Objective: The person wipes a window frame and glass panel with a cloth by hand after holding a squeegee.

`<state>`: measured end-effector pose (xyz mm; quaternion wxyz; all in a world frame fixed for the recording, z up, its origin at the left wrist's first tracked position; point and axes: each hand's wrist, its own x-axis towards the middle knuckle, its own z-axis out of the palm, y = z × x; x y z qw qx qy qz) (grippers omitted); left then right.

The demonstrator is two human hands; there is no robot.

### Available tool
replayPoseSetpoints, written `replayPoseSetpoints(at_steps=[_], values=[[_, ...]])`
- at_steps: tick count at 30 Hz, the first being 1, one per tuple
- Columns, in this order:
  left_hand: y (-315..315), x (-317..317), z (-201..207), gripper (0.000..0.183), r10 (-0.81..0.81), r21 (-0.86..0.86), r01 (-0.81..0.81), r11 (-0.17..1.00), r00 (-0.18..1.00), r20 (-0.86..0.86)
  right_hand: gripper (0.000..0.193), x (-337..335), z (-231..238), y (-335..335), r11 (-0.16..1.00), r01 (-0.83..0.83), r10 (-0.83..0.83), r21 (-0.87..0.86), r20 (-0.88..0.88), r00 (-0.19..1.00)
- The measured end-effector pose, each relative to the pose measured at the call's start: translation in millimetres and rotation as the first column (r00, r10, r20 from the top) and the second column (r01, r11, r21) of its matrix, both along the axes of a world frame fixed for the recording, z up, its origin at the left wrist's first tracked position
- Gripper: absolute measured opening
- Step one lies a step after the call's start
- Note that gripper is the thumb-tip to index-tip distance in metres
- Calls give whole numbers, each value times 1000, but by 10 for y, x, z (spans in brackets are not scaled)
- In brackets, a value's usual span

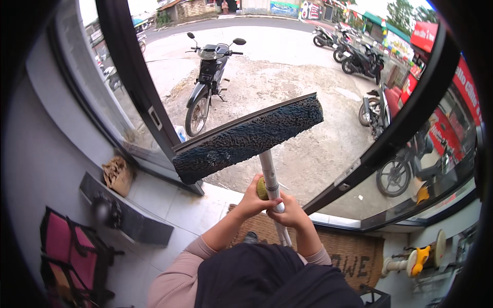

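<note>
A window squeegee with a dark blue, shaggy washer sleeve (251, 136) is raised in front of me, its head tilted with the right end higher. A thin rubber blade edge runs along the top of the sleeve. Its grey-white pole (268, 172) comes down toward my body. My left hand (251, 201) is closed at the pole, thumb across it, beside a yellow-green rounded piece (262, 189) whose kind I cannot make out. Just below and to the right, my right hand (291, 211) is wrapped round the same pole. The fingers of both hands are partly hidden.
Dark door frames (138, 97) stand left and right (380, 138) of the open doorway. Beneath me lies a brown doormat (354, 262). A pink-and-black chair (74, 251), black bench (128, 215) and paper bag (118, 174) are at left. Outside stand a motorbike (208, 77) and several others.
</note>
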<state>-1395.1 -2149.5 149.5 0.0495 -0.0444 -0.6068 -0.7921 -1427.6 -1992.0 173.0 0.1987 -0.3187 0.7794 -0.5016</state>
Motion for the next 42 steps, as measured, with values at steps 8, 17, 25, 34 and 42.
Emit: replayPoseSetpoints(at_steps=[8, 17, 25, 34, 42], values=[[-1073, -1610, -128, 75, -132, 122, 130, 984, 991, 4, 58, -1492, -33, -943, 999, 43, -44, -28, -13, 999], [-1644, -3681, -12, 43, -352, -40, 353, 935, 935, 26, 49, -3034, 108, -1329, 882, 458, -466, -113, -56, 883], [-1248, -5080, -185, 40, -612, 82, 612, 786, 756, 233, 43, -4107, 206, -771, 623, 752, -779, -214, -91, 620], [370, -7191, -550, 41, -815, 128, 806, 578, 576, 57, 36, -5152, -19, 862, 316, 870, -935, -379, 32, 354], [1816, -8899, -1021, 38, -748, 298, 689, 661, 640, 178, 34, -5933, -213, 2376, -65, 893, -997, -445, 70, -37]])
